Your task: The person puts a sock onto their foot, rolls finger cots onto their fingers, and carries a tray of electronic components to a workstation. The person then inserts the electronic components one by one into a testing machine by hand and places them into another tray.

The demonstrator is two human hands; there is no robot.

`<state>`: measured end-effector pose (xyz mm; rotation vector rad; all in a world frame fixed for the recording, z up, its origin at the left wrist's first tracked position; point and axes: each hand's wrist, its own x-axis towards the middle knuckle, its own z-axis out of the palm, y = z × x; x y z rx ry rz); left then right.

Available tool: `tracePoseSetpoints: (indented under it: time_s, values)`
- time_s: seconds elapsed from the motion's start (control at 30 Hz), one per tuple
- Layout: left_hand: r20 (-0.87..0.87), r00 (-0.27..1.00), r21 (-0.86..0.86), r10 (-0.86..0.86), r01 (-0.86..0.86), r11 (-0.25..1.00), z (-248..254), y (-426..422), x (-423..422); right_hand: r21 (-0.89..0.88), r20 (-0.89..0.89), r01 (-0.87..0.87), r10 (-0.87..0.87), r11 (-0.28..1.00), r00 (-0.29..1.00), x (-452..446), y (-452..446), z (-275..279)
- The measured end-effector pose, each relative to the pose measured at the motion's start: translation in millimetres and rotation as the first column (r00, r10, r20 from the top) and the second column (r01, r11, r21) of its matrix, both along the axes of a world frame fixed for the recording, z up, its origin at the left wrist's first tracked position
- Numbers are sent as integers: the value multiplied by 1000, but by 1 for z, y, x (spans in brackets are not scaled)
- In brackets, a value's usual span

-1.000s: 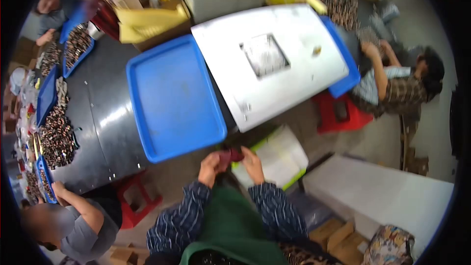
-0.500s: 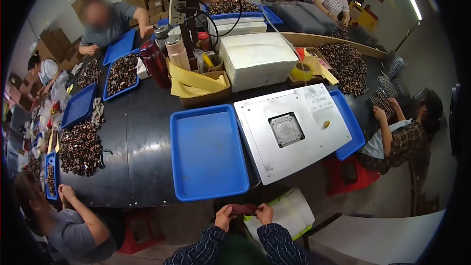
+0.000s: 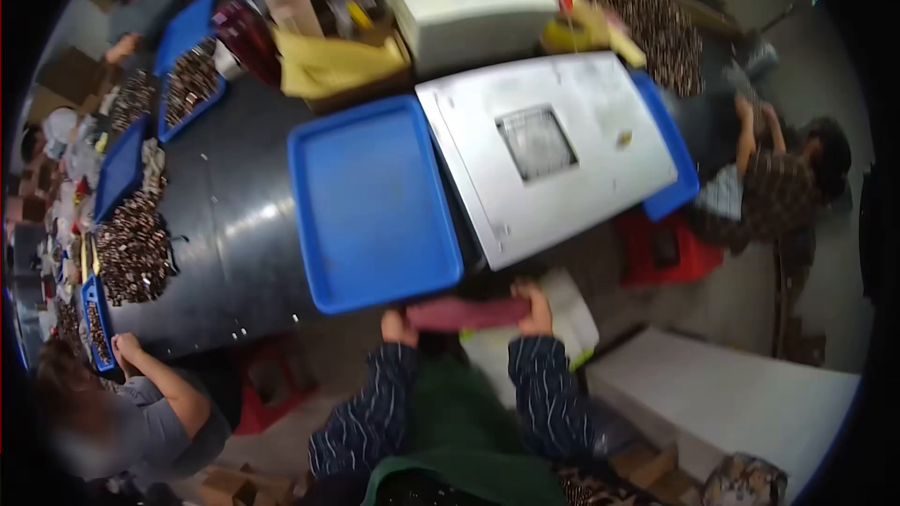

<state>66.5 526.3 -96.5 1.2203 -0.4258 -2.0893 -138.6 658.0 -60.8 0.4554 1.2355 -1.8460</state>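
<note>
A dark red cloth [image 3: 467, 314] is stretched between my two hands, just below the front edge of the table. My left hand [image 3: 399, 328] grips its left end, and my right hand [image 3: 535, 309] grips its right end; both are closed and a little blurred. Beyond the cloth lies a blue tray [image 3: 375, 206] with nothing in it. Right of that tray, a flat metal plate [image 3: 581, 187] with a square window rests partly over another blue tray [image 3: 682, 189].
Piles of small copper-coloured parts [image 3: 133, 248] lie at the left and back right. A white box [image 3: 469, 14] and yellow paper [image 3: 333, 66] stand behind the trays. Co-workers sit at both sides. A white bin [image 3: 574, 328] and red stools [image 3: 661, 248] are below the table.
My hands have moved apart, and the cloth between them is stretched wider than before. The view has tilted down, showing more of my sleeves and green apron than half a second ago.
</note>
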Motion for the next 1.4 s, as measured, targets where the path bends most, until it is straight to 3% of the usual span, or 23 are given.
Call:
tracePoseSetpoints:
  time_s: [0.03,0.07,0.1,0.13,0.27,0.37,0.43,0.47,0.57,0.6,0.67,0.77,0.83,0.87,0.93,1.03,1.1,1.17,1.23,1.3,1.33,1.37,1.4]
  values:
    - [-116,976,389,186,-128,912,-21,-10,-2,-136,-8,-139,140,981,990,-3,-7,12]
    - [-86,980,407,180,-130,904,-7,-10,-5,-109,-8,-269,270,957,963,-4,-20,40]
    - [-152,974,467,169,-80,881,-26,-9,-9,-227,-34,-325,326,918,945,-4,-18,41]
    - [-157,965,514,208,-100,852,-10,-8,-13,-235,-107,-398,383,887,918,-5,-18,36]
    - [-38,957,564,288,-218,797,3,-10,-22,-202,-62,-440,437,875,897,-8,-5,11]
    - [-58,975,455,213,-164,875,-6,-10,-14,-275,-36,-295,297,915,954,-10,8,5]
    - [-54,982,435,179,-138,890,-12,-10,-8,-93,-125,-409,397,908,909,-8,17,1]
    - [-53,983,435,179,-138,890,-12,-10,-7,88,-240,-467,474,880,848,-4,19,-1]
    - [9,994,471,110,-102,876,-8,-7,-10,250,-252,-506,560,825,789,5,21,-2]
    - [-51,995,445,85,-53,894,-7,-6,-13,233,-244,-398,449,887,859,13,19,-3]
    - [-113,992,419,60,-7,908,-13,1,-15,290,-156,-358,412,888,898,20,14,5]
    - [-45,994,287,-104,113,951,-14,13,-18,331,-57,-275,309,903,949,30,10,2]
    - [125,890,245,-439,401,883,-8,24,-20,268,69,-207,196,941,978,33,9,-3]
    - [124,891,242,-438,401,884,1,30,-26,277,65,-210,200,938,978,37,8,-4]
    - [219,747,262,-627,574,776,17,43,-38,280,71,-235,224,931,972,43,9,-7]
    - [113,790,305,-602,549,778,18,56,-48,309,57,-290,287,906,956,53,9,-13]
    - [130,836,271,-534,488,830,8,63,-52,306,60,-358,358,882,932,59,8,-14]
    - [273,846,192,-457,418,888,-8,67,-57,316,44,-391,398,865,916,64,12,-20]
    - [332,863,120,-381,362,924,-26,70,-60,384,8,-485,523,786,853,65,15,-28]
    - [490,737,-31,-465,548,836,-43,62,-60,477,-47,-519,610,709,791,65,17,-33]
    - [504,729,-79,-464,573,816,-42,59,-61,532,-175,-458,622,712,763,65,13,-33]
    - [553,625,-28,-550,674,738,-45,53,-61,655,-280,-380,677,653,681,65,14,-46]
    - [549,592,-7,-590,709,705,-40,47,-62,663,-484,-233,646,711,591,68,18,-72]
